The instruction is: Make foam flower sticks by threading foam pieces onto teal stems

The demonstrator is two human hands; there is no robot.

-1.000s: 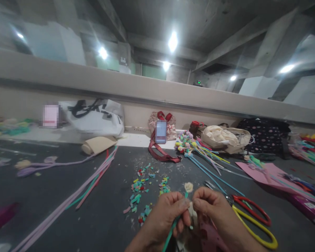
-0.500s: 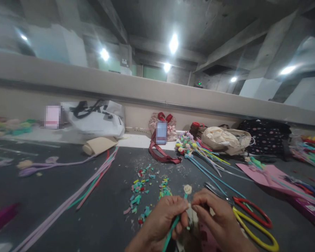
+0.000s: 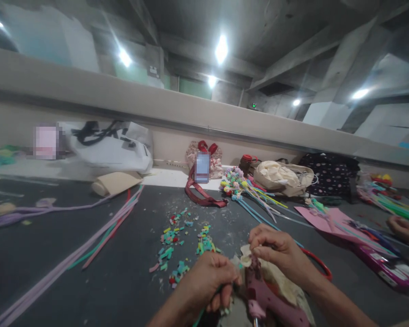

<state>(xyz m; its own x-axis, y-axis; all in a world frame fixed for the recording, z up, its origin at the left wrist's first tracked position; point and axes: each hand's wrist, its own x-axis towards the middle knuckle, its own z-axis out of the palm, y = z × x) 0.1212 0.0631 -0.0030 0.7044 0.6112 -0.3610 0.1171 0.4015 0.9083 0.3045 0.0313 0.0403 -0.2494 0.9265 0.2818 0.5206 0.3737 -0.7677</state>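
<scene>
My left hand (image 3: pixel 211 278) is closed around a green pipe cleaner (image 3: pixel 198 319), whose lower end shows beneath the fist. To its right, my right hand (image 3: pixel 276 247) has thumb and fingers pinched together by the nozzle of a pink glue gun (image 3: pixel 259 290). What those fingertips hold is too small to make out. A cream-coloured piece (image 3: pixel 246 256) shows just below them, against the nozzle; whether it is the small rose seen earlier I cannot tell. Under the glue gun lies a crumpled pale cloth (image 3: pixel 286 286). Cut coloured bits (image 3: pixel 204 238) are scattered beyond my left hand.
Lilac pipe cleaners (image 3: pixel 71 247) lie at left. A bunch of small flowers on stems (image 3: pixel 236 184) is at the back. Red scissor handles (image 3: pixel 322 265) show behind my right wrist. Pink paper (image 3: pixel 330 222) and another person's hand (image 3: pixel 405 229) are at right. Bags (image 3: pixel 111 150) line the partition.
My right hand has moved slightly up and over the glue gun, which now shows plainly. The cream rose above my left hand is no longer distinct there. The view has shifted right.
</scene>
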